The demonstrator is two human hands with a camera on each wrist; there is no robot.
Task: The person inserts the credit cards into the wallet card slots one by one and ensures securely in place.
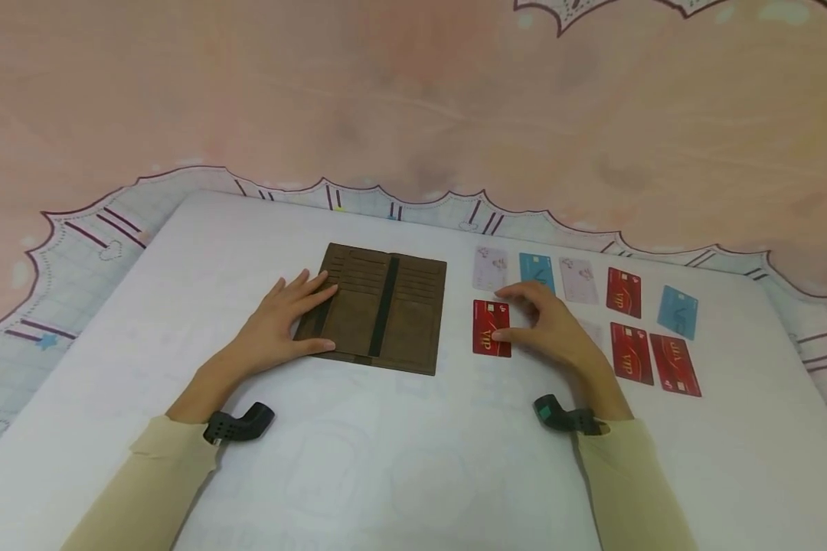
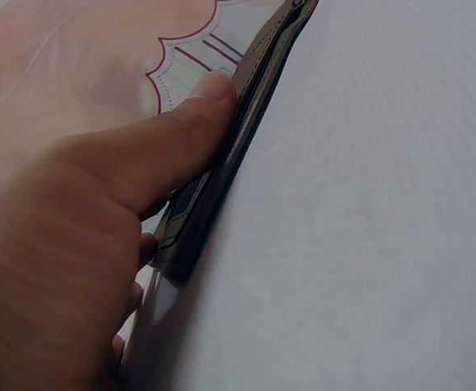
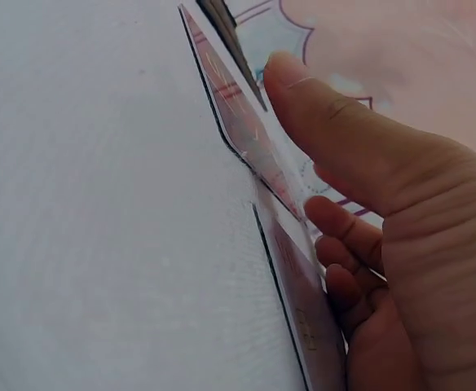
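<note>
- Fingers of your right hand (image 1: 551,329) are curved and apart from the thumb, holding nothing; the thumb and index finger reach over a red VIP card, and you can't tell whether they touch it.
- Your left hand (image 1: 282,321) has its fingers spread, the fingertips and thumb resting on the left part of an open wallet.
- To your right, two red cards (image 1: 632,353) lie side by side on the white tabletop (image 1: 413,436).
- Just beside the wallet's right edge lies the red VIP card (image 1: 484,315), flat; a pale card (image 1: 593,331) shows partly behind your right hand.
- Before you, the open wallet (image 1: 416,325) is brown, with card slots and a black strap.
- Farther back, a row runs left to right: pale, blue (image 1: 536,268), pale, red, blue.
- Farthest off is a peach backdrop (image 1: 386,92) with a scalloped border.
</note>
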